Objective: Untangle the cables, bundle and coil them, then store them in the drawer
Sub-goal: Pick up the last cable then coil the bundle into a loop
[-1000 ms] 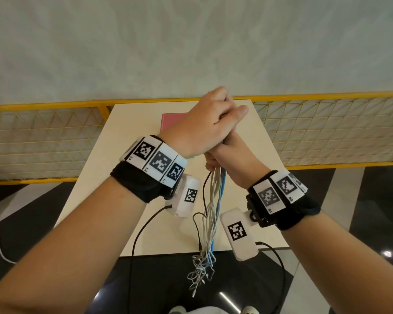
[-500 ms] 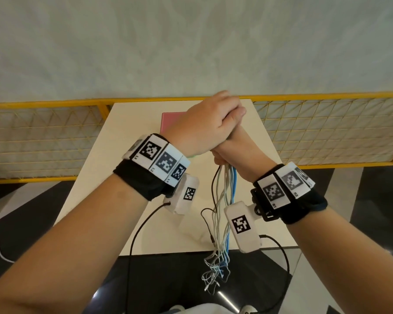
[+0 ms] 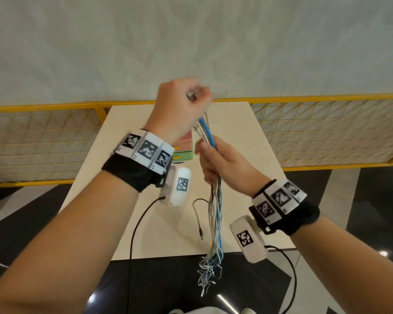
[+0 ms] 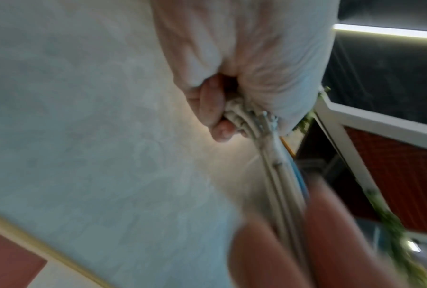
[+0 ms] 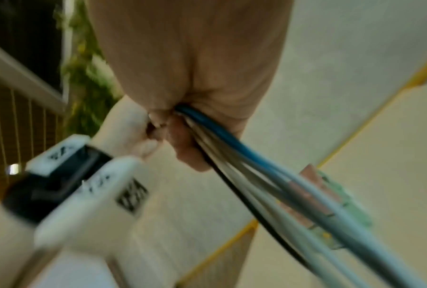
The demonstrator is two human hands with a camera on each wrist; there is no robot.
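Note:
A bundle of thin white, grey, blue and black cables (image 3: 215, 214) hangs straight down over the table's front edge. My left hand (image 3: 179, 107) is raised and grips the bundle's top end (image 4: 241, 115) in a fist. Below it, my right hand (image 3: 216, 162) is curled round the same cables (image 5: 222, 140) partway down. The loose plug ends (image 3: 208, 277) dangle below the table edge. A small drawer box (image 3: 183, 148) with pink and green drawers stands on the table behind my left wrist, mostly hidden.
The cream table (image 3: 254, 146) stands against a yellow mesh fence (image 3: 327, 132) and a pale wall. A black wire (image 3: 136, 223) runs down from my left wrist camera, another from the right. The floor is dark and glossy.
My hands were stacked together on the bundle. Now the left has risen with the top end and the right has slid lower, so the two stand apart along the cables.

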